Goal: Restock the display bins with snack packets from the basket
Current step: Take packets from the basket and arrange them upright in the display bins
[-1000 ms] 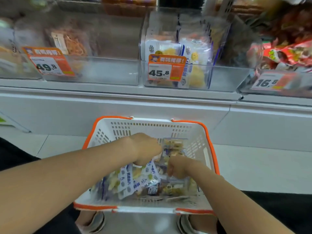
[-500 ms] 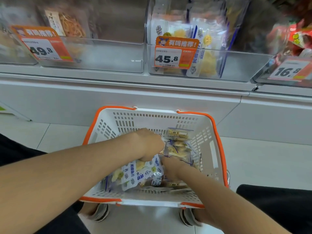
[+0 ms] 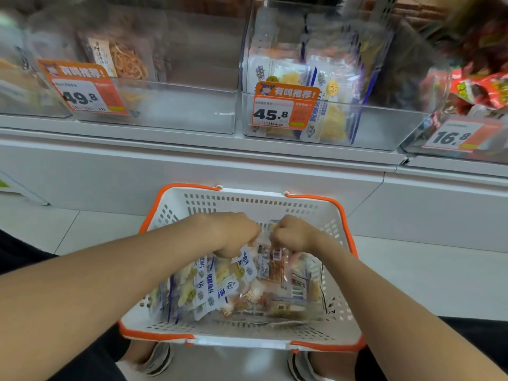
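A white basket with an orange rim stands on the floor in front of me, holding several snack packets. My left hand grips a bunch of white-and-blue fish-slice packets by their top edges. My right hand grips clear packets with a brownish snack, lifted a little off the basket floor. Both fists sit close together over the middle of the basket. Above, a clear bin tagged 45.8 holds similar white-and-blue packets at its left side.
A clear bin tagged 49.8 at upper left holds a few orange-strip packets at its back. At far right, a bin tagged 16.8 is full of red packets. A white shelf base runs under the bins. My shoes flank the basket.
My right hand rose from low in the basket to beside my left hand, lifting clear packets with it. The left hand's bunch of packets lifted slightly.
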The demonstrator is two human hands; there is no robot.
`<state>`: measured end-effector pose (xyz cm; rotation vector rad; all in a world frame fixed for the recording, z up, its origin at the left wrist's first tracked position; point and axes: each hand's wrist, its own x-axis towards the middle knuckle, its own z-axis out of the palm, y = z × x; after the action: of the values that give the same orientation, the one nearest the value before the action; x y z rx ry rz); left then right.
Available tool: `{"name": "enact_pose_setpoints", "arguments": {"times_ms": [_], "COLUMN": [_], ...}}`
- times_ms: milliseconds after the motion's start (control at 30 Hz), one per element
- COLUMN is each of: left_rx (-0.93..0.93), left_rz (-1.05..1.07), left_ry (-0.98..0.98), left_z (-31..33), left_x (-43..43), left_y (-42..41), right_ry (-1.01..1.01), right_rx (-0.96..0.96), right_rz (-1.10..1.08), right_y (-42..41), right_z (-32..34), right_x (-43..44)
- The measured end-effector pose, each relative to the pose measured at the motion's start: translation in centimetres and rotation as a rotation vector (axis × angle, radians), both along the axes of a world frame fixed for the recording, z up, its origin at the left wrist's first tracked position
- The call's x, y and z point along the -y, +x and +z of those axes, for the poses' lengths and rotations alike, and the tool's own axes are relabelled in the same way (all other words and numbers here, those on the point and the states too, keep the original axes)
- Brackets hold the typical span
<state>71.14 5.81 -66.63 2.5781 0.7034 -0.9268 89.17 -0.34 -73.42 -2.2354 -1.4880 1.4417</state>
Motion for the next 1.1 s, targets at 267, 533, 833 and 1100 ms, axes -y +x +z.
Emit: {"name": "enact_pose_setpoints", "arguments": {"times_ms": [267,533,833,1100], "left_rx": [0.336,0.806,0.973,1.323], "left_rz": [0.349,0.815,1.058,1.308], "left_ry": [-0.232,-0.447,-0.389,-0.273], "left_z": [2.3,2.6,5.7,10.8], "left_x": [-1.7,-5.2,-7.4,-8.7], "left_y": [-1.6,-4.2,-5.1,-6.7], "right_ry": [0.069,0.034,0.598,0.548], "right_rx": [-0.428,-0.316,-0.470,-0.847], "right_rz": [-0.701,-0.591,-0.452,-0.481], "right_y": [-1.4,-2.4,-6.3,-9.2], "right_z": [6.1,8.0,10.9,13.2], "right_x": [-1.5,-2.2,-3.2,-4.7]}}
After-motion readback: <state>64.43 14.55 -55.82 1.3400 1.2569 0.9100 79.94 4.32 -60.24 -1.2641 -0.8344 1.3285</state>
